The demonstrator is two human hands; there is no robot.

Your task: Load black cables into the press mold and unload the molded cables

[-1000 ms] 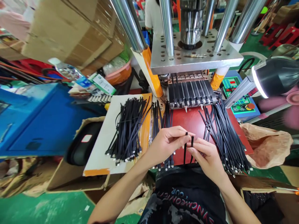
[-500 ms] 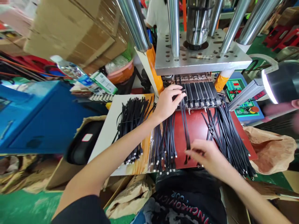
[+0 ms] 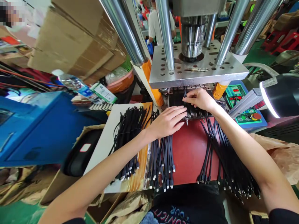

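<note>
Under the press plate sits a metal fixture (image 3: pixel 198 116) with black cables lying in its slots. My right hand (image 3: pixel 202 100) is over it, thumb and fingertips pinched on a flat black cable (image 3: pixel 185 92) at the back. At the fixture's front left corner, my left hand (image 3: pixel 166 122) has its fingers stretched out, the tips touching or just above the fixture; I see nothing gripped in it. Below that hand hangs a bunch of black cables (image 3: pixel 167 158) with light metal plugs. A larger bunch of cables (image 3: pixel 230 161) lies to the right, partly behind my right forearm.
The steel press plate (image 3: pixel 198 74) hangs close above my right hand, between thick rods. A control box (image 3: pixel 251 119) and a ring lamp (image 3: pixel 268 96) stand to the right. More cables (image 3: pixel 133 124) lie on a white board (image 3: pixel 99 149) at left. A person (image 3: pixel 154 25) is behind the press.
My right hand has gone from the cable ends near the table's front up to the fixture. My left hand has let go of the cable, come slightly nearer and straightened its fingers.
</note>
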